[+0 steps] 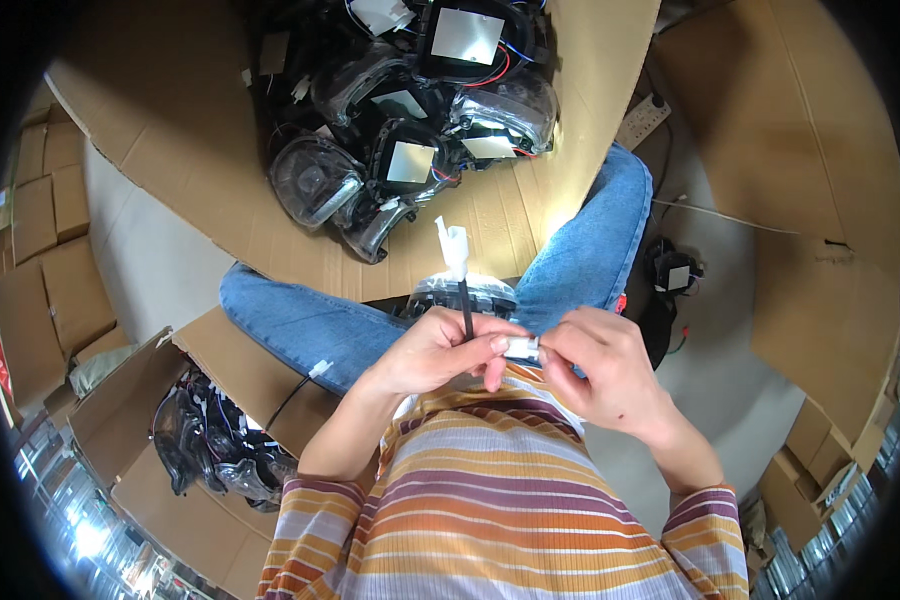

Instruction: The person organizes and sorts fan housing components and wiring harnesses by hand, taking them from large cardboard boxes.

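Note:
In front of my lap, my left hand (435, 352) is closed around a black cable (465, 310). A white plug connector (454, 252) tops this cable and points up and away from me. Between both hands sits a small white connector (520, 347), pinched by the left thumb and fingers. My right hand (605, 370) grips its right end, fingers bent. Whether this connector belongs to the same cable is hidden by my fingers. Just beyond the hands, between my knees, lies a lamp unit (460, 293) with a clear cover, partly hidden.
A cardboard sheet (510, 215) ahead carries a heap of black lamp housings (410, 160) with wires. On the left an open carton (130, 440) holds more lamps. A power strip (642, 122) and a loose lamp part (673, 268) lie at the right. Another white-tipped cable (320, 370) rests by my left thigh.

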Motion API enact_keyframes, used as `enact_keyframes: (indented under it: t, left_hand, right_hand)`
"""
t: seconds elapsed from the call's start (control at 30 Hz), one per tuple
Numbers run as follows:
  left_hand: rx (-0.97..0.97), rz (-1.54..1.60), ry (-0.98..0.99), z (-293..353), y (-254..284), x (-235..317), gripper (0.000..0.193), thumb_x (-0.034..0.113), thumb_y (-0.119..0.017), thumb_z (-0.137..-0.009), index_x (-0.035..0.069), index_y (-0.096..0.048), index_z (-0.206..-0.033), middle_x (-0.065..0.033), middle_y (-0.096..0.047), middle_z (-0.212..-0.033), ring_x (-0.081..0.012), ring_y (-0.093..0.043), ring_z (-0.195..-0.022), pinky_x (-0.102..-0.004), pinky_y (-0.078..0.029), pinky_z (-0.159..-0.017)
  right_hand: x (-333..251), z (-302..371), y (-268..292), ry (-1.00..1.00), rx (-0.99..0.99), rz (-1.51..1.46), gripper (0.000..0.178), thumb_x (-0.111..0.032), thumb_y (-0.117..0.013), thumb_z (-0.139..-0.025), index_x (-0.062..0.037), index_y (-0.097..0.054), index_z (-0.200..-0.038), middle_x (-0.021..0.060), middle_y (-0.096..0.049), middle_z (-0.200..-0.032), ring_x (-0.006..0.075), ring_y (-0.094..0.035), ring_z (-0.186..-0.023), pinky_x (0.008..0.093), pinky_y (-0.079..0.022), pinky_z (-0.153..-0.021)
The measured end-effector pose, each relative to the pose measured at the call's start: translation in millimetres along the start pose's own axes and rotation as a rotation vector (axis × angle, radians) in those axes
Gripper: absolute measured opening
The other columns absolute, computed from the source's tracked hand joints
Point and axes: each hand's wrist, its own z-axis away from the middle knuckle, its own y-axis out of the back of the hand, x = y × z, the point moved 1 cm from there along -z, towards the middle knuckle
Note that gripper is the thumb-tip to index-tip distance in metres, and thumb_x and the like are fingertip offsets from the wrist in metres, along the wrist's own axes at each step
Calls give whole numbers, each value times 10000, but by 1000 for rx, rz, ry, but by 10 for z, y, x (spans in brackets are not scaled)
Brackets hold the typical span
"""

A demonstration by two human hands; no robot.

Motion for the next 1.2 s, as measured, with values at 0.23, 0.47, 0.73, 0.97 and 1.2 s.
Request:
enact_keyframes:
  t: [0.23,0.47,0.73,0.97,1.2]
  left_hand:
    - [149,-382,-283,58,-97,146,326,210,-395,-911,36,-474,-1174,-25,-548,-748,-83,-488,-624,-193,-413,-618]
    - [142,-405,-428,181,-106,75,282,107,-455,-865,-17,-493,-1115,-114,-604,-942,-182,-613,-719,-264,-468,-629]
    - [196,-659,-606,296,-141,174,204,15,-551,-756,-9,-608,-950,-106,-596,-699,-203,-567,-612,-278,-421,-551]
    - [168,-753,-635,328,-127,158,225,-3,-577,-724,32,-623,-942,-82,-595,-698,-174,-532,-571,-272,-391,-514]
    - [244,-1049,-657,382,-92,217,267,17,-624,-673,66,-631,-936,-37,-600,-720,-166,-535,-571,-272,-392,-515]
  right_hand:
    - [31,251,441,-63,-15,-116,63,-22,-594,-677,-11,-548,-718,80,-508,-604,228,-497,-532,322,-396,-490]
    - [-160,404,745,-116,-171,-320,106,-34,-584,-717,-7,-598,-819,103,-580,-647,210,-537,-515,289,-397,-469]
    - [-209,67,571,-159,-214,-522,71,-37,-553,-763,-13,-570,-827,65,-577,-671,151,-543,-534,249,-395,-472]
    - [-225,65,505,-167,-130,-536,28,-13,-551,-742,-3,-569,-762,61,-541,-638,146,-493,-538,253,-369,-464]
    - [-148,118,465,-208,-236,-363,40,-44,-549,-724,-6,-543,-736,91,-546,-634,182,-539,-552,276,-398,-490]
